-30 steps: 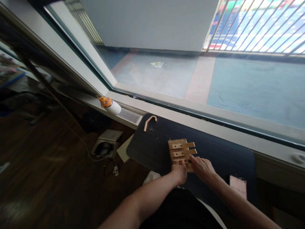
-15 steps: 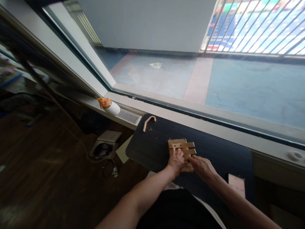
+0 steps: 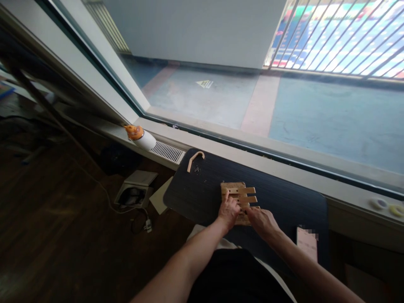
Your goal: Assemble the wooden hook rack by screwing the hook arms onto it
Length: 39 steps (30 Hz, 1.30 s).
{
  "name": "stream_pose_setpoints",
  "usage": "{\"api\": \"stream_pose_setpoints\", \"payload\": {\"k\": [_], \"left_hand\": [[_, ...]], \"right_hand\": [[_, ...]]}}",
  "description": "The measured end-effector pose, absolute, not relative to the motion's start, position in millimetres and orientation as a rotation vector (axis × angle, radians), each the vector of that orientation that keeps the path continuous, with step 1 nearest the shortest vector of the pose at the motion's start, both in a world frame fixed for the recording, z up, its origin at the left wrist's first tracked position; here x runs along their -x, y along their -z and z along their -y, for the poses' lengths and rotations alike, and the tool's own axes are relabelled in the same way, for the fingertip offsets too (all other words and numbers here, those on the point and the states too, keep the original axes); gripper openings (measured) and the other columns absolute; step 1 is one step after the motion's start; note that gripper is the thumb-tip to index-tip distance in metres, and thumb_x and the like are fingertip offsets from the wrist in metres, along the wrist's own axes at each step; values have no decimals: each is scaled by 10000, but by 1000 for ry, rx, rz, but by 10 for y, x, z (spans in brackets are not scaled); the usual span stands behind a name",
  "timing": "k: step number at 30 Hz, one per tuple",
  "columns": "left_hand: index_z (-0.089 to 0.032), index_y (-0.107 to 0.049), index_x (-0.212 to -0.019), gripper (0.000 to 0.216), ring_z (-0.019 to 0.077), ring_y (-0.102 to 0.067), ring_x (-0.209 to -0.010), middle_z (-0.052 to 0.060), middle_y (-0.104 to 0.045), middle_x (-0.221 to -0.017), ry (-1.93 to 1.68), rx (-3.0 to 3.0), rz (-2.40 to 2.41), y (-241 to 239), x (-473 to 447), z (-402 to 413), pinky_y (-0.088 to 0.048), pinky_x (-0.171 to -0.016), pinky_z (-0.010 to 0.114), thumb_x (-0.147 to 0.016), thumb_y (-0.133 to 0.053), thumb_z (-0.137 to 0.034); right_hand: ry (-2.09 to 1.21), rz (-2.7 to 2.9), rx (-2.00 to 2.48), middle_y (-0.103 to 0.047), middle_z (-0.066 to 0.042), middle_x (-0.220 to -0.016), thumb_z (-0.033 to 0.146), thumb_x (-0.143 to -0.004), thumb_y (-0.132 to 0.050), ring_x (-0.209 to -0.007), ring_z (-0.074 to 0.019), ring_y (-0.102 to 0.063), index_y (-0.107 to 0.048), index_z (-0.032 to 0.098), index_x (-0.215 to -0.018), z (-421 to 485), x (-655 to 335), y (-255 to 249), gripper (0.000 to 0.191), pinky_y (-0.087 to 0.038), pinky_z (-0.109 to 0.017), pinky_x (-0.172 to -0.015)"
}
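Note:
A rough-edged wooden board (image 3: 232, 184) lies on the dark table. Light wooden strips with dark holes cross it and stick out past its right edge; the upper strip (image 3: 249, 190) and the one below it (image 3: 251, 199) show best. My left hand (image 3: 229, 211) rests on the board and strips, fingers spread, one fingertip on the upper strip. Close by on the right, my right hand (image 3: 260, 219) is closed low over the board, beside the end of a third strip. Whatever its fingers pinch is hidden.
On the dark table (image 3: 208, 206) lie a hooked wooden piece (image 3: 190, 161), small bits (image 3: 197, 169) beside it and a phone (image 3: 306, 244) at right. A white bottle with an orange top (image 3: 145, 139) stands on the sill. An open box (image 3: 135, 189) sits lower left.
The view has shifted slightly, so the table sits a little farther left. One left finger now reaches farther up onto the upper strip. My right hand stays at the board's right side.

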<state>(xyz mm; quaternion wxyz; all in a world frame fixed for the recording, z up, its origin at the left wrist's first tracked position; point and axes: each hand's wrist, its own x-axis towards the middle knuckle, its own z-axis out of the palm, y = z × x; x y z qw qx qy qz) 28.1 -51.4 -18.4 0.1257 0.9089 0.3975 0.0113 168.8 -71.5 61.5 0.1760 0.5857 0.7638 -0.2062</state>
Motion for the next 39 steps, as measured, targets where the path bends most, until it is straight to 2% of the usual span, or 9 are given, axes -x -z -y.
{"api": "stream_pose_setpoints", "payload": {"k": [6, 10, 14, 17, 20, 29, 31, 34, 39], "left_hand": [[-136, -677, -871, 131, 223, -550, -939, 65, -650, -813, -53, -2644, -1161, 192, -280, 514, -185, -1115, 547, -824, -569, -192], [-127, -683, -857, 147, 225, -554, -930, 73, -650, -803, -36, -2644, -1162, 187, -282, 510, -170, -1116, 558, -828, -557, -197], [-119, -689, -851, 159, 238, -554, -936, 82, -654, -811, -9, -2638, -1159, 180, -296, 499, -169, -1116, 556, -826, -558, -205], [-124, -691, -841, 147, 239, -558, -928, 83, -659, -807, 12, -2630, -1145, 184, -311, 489, -166, -1114, 556, -822, -562, -192], [-130, -691, -844, 143, 242, -555, -938, 88, -663, -815, 26, -2620, -1141, 189, -321, 485, -164, -1110, 562, -827, -559, -181], [-129, -700, -860, 173, 251, -554, -950, 91, -666, -813, 47, -2594, -1141, 169, -333, 478, -176, -1106, 561, -843, -530, -160], [-123, -702, -855, 177, 252, -557, -949, 97, -665, -813, 51, -2592, -1145, 159, -334, 475, -181, -1108, 552, -841, -530, -161], [-124, -702, -855, 171, 254, -560, -947, 98, -666, -810, 52, -2591, -1148, 146, -335, 472, -190, -1103, 556, -840, -542, -182], [-124, -695, -859, 168, 254, -563, -938, 96, -662, -813, 41, -2594, -1155, 151, -333, 474, -193, -1090, 589, -841, -534, -169]], "right_hand": [[511, -2154, -1650, -708, -102, -812, 24, -852, -405, -768, -211, -683, -619, 152, -916, 731, -1599, -603, 257, -462, -263, -608], [469, -2224, -1577, -685, -125, -928, -15, -831, -403, -844, -236, -662, -622, 145, -950, 730, -1540, -731, 296, -474, -306, -665], [509, -2241, -1509, -678, -115, -902, -13, -838, -420, -821, -210, -652, -633, 125, -949, 699, -1546, -770, 277, -484, -312, -696], [555, -2184, -1496, -658, -73, -959, 152, -898, -492, -834, -173, -634, -609, 132, -1034, 681, -1560, -730, 181, -507, -333, -735], [597, -2105, -1513, -607, -62, -1093, 334, -886, -545, -910, -173, -607, -565, 158, -1130, 680, -1560, -676, 302, -514, -384, -779], [603, -1923, -1675, -599, -64, -1112, 348, -889, -538, -912, -172, -603, -564, 164, -1132, 631, -1625, -582, 306, -515, -382, -776], [581, -1939, -1686, -632, -55, -1020, 328, -900, -522, -850, -160, -621, -579, 150, -1095, 621, -1621, -616, 270, -521, -361, -743], [546, -2019, -1665, -671, -68, -861, 175, -915, -460, -778, -179, -657, -590, 143, -1066, 618, -1594, -722, 202, -508, -310, -669], [544, -2207, -1541, -681, -91, -960, 26, -856, -419, -874, -214, -657, -627, 185, -1000, 616, -1597, -880, 298, -466, -268, -660]]}}
